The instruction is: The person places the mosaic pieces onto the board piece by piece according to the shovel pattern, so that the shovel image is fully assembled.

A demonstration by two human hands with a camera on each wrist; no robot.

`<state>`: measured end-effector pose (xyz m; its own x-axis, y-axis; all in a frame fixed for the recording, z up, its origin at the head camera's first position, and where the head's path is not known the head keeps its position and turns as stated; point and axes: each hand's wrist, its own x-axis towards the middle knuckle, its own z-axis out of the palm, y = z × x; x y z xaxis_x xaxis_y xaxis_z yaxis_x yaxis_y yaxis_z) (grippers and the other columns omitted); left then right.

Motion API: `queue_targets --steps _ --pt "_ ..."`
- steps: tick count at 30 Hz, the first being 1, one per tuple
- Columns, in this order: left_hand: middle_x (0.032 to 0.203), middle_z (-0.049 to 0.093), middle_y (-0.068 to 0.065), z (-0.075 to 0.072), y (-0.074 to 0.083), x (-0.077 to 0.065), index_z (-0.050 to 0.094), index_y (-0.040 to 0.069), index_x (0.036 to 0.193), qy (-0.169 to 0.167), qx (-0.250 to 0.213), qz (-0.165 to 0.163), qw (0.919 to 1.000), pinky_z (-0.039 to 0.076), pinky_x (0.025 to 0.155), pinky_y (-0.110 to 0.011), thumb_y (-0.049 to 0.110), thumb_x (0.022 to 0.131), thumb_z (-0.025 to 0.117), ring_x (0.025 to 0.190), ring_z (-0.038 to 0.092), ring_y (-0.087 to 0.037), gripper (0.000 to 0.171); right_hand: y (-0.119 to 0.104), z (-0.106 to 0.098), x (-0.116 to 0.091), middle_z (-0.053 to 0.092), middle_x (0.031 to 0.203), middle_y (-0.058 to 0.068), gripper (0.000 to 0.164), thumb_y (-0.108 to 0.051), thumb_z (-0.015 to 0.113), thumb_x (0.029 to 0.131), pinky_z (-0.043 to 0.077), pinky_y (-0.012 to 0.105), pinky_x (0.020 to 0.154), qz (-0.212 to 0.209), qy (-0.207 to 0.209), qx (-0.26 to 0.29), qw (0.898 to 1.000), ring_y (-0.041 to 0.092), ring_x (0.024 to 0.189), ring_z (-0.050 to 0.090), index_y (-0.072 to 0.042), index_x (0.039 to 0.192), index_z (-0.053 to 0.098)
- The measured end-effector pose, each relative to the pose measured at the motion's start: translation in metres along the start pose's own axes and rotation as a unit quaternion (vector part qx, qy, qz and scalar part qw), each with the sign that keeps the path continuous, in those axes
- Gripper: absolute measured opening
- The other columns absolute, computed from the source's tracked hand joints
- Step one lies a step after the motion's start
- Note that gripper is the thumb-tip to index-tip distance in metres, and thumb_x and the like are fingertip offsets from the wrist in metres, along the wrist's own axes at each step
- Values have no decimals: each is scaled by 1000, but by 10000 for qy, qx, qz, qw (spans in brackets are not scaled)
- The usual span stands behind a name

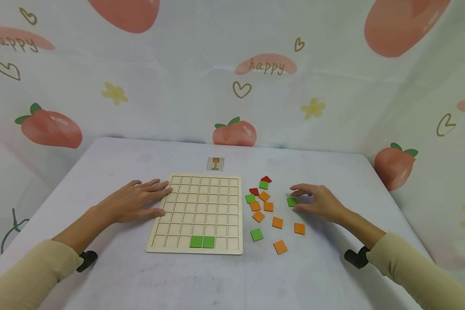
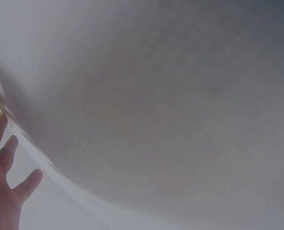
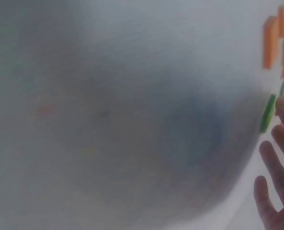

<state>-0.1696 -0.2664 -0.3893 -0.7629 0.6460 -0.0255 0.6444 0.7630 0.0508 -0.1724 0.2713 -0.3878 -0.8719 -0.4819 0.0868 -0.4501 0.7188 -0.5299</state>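
A pale wooden grid board (image 1: pixel 182 217) lies on the table, with two green square tiles (image 1: pixel 202 242) side by side in its bottom row. My left hand (image 1: pixel 133 201) rests at the board's left edge, fingers spread and thumb touching the rim. In the left wrist view only part of that hand (image 2: pixel 5 177) shows. My right hand (image 1: pixel 319 202) is around a single green tile (image 1: pixel 292 202), thumb near its lower side and the index finger above, apart from it. The right wrist view shows a green tile (image 3: pixel 268 114) close to the fingertips.
Between the board and my right hand lie loose orange tiles (image 1: pixel 277 222), further green tiles (image 1: pixel 257 234) and two red triangular pieces (image 1: pixel 266 178). Behind the board is a small picture card (image 1: pixel 215 163). A printed cloth (image 1: pixel 193 86) hangs beyond the table's far edge.
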Motion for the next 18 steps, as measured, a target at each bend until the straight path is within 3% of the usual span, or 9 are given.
queue_targets --steps 18 --pt "154 43 -8 -1 1 0 47 15 150 13 21 20 10000 37 103 -62 60 96 53 141 40 -35 70 10 6 -3 75 107 7 46 -4 82 80 52 52 90 151 132 -68 9998 28 105 67 -1 123 65"
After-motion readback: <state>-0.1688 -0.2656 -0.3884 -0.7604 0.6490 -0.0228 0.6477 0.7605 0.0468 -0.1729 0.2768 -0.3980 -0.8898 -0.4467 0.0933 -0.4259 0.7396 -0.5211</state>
